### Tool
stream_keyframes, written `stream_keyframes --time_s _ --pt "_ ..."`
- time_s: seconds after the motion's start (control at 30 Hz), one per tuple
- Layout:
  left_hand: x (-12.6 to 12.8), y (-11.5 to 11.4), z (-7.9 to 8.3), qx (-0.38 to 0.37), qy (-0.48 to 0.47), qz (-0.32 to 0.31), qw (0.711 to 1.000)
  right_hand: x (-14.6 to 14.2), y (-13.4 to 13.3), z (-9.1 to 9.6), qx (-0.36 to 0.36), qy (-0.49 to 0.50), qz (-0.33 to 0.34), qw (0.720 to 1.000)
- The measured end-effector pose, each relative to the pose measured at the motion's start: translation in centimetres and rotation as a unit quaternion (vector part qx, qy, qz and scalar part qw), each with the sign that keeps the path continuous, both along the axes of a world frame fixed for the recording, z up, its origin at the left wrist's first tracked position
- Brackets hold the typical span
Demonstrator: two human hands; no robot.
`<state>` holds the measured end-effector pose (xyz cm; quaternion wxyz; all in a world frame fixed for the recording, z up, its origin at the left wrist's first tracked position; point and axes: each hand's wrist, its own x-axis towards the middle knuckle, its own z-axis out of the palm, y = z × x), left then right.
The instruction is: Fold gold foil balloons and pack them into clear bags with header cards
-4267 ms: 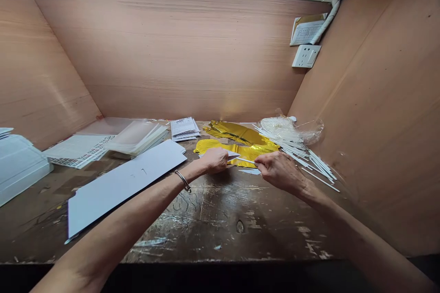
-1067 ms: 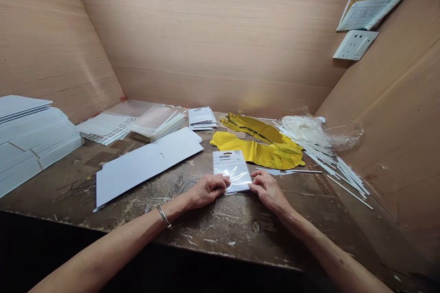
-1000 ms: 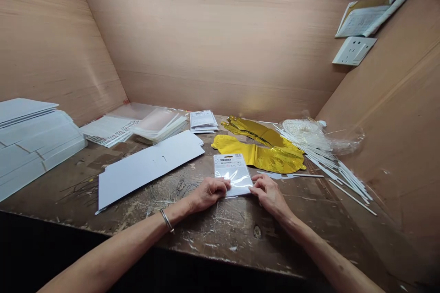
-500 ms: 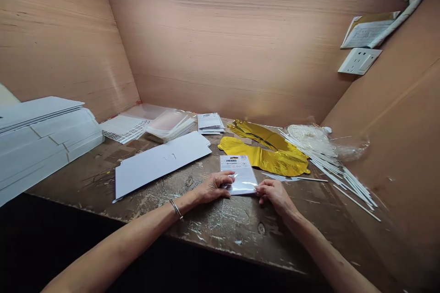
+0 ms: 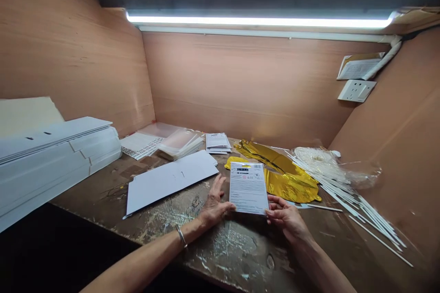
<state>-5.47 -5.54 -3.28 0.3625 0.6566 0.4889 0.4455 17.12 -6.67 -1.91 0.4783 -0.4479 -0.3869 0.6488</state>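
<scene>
Both my hands hold a flat packet with a printed white card, its text side facing me and a barcode along its top edge. My left hand grips its lower left edge with the fingers spread. My right hand pinches its lower right corner. The packet stands tilted over the bench, in front of a gold foil balloon, and hides part of it. A bracelet circles my left wrist.
A loose white card sheet lies left of my hands, with white flat cartons stacked beyond it. Clear bags, printed papers and a label sheet lie further back. White sticks are fanned out on the right.
The packet has been lifted and turned over, so printed text replaces the clear side with its barcode label. My view has tilted upward, bringing the ceiling lamp into sight.
</scene>
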Motion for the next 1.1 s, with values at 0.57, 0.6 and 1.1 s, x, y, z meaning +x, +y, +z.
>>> stream_keyframes --time_s 0.57,0.6,1.1 --pt "-5.0 21.9 7.8 -0.123 -0.070 0.274 0.951 -5.1 11.3 3.7 0.199 -0.171 0.261 0.929" --pt "-5.1 22.7 7.8 -0.129 -0.049 0.285 0.949 -4.7 9.5 3.8 0.273 -0.258 0.341 0.862" --pt "13.5 19.0 2.2 0.293 0.362 -0.154 0.871 16.9 15.9 -2.1 0.261 -0.632 -0.032 0.728"
